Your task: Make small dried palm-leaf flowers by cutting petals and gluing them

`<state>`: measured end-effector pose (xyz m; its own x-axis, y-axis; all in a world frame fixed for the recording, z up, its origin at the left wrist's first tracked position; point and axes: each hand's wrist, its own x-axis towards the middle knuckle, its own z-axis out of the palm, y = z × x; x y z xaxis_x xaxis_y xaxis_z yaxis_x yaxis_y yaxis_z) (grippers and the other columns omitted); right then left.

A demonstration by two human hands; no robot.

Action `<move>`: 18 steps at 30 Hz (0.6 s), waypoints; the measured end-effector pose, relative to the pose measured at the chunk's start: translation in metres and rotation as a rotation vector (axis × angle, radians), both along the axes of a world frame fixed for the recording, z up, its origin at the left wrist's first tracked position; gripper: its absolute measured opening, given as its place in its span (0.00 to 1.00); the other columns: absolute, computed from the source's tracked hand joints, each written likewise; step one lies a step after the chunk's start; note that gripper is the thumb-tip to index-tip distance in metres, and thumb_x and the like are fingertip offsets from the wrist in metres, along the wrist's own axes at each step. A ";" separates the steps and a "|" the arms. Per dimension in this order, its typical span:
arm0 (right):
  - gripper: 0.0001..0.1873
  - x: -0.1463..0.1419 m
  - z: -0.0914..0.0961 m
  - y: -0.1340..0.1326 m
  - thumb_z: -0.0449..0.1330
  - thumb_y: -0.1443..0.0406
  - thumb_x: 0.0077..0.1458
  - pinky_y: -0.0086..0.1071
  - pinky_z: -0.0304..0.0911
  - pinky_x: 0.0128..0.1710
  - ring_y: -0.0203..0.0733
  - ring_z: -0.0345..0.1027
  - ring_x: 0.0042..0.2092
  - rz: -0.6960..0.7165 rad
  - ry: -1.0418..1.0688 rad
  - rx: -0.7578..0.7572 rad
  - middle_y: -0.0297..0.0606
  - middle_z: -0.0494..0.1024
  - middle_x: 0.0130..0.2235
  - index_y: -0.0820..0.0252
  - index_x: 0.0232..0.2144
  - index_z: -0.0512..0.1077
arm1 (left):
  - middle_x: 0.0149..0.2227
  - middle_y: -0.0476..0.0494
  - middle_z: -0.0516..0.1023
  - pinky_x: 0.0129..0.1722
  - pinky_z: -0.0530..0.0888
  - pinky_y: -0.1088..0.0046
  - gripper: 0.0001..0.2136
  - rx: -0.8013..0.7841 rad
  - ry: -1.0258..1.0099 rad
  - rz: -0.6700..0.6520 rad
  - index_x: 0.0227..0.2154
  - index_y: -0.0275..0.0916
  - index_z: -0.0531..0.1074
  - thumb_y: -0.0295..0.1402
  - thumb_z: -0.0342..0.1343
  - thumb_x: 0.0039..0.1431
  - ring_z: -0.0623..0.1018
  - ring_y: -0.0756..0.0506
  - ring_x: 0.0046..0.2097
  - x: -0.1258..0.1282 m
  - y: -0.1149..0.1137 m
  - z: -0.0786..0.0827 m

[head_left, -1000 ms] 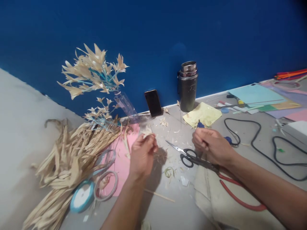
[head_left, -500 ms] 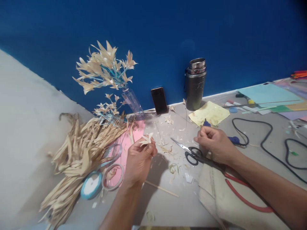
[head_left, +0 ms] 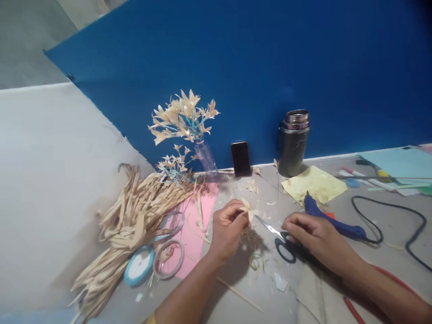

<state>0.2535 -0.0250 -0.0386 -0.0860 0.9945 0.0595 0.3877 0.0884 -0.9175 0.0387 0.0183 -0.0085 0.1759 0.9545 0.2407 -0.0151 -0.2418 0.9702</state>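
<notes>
Blue wall panelling point(head_left: 354, 67) rises behind a grey work surface point(head_left: 270, 310). Dry husks point(head_left: 128, 234) lie in a bundle well to the left of the left hand point(head_left: 229, 229). Between the bundle and the left forearm, a blue-rimmed spool point(head_left: 139, 266) sits beside a pale tape ring point(head_left: 182, 258), which overlaps a pink sheet point(head_left: 208, 198). Beyond the left hand, on its left side, a clear bottle point(head_left: 205, 157) tilts and holds pale flowers point(head_left: 182, 112).

The left hand pinches a husk flower point(head_left: 249, 209) between thumb and fingers; the petals project to the right of the fingertips. Directly beyond this hand, a dark phone point(head_left: 240, 159) stands against the wall.

Scissors point(head_left: 270, 227) extend between the two hands, points toward the flower, handles at the right hand point(head_left: 313, 236). The right-hand fingers are curled; whether they grip the handles cannot be determined. An upright flask point(head_left: 293, 150) and a yellow sheet point(head_left: 315, 182) are located beyond the right hand. Just past its knuckles lies a blue glue gun point(head_left: 344, 226), with a black cord point(head_left: 413, 220) trailing rightward.
</notes>
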 end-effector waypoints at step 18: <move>0.19 -0.004 0.005 -0.006 0.65 0.50 0.54 0.31 0.59 0.28 0.38 0.64 0.28 0.103 0.249 -0.193 0.35 0.73 0.25 0.59 0.27 0.75 | 0.30 0.44 0.77 0.36 0.70 0.71 0.05 -0.051 0.113 -0.134 0.29 0.41 0.81 0.25 0.61 0.52 0.74 0.46 0.34 0.019 -0.023 -0.023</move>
<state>0.2493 -0.0310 -0.0336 -0.1929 0.9764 -0.0972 0.1469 -0.0691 -0.9867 0.0579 -0.0043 -0.0318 0.3254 0.9312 0.1645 0.0655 -0.1958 0.9785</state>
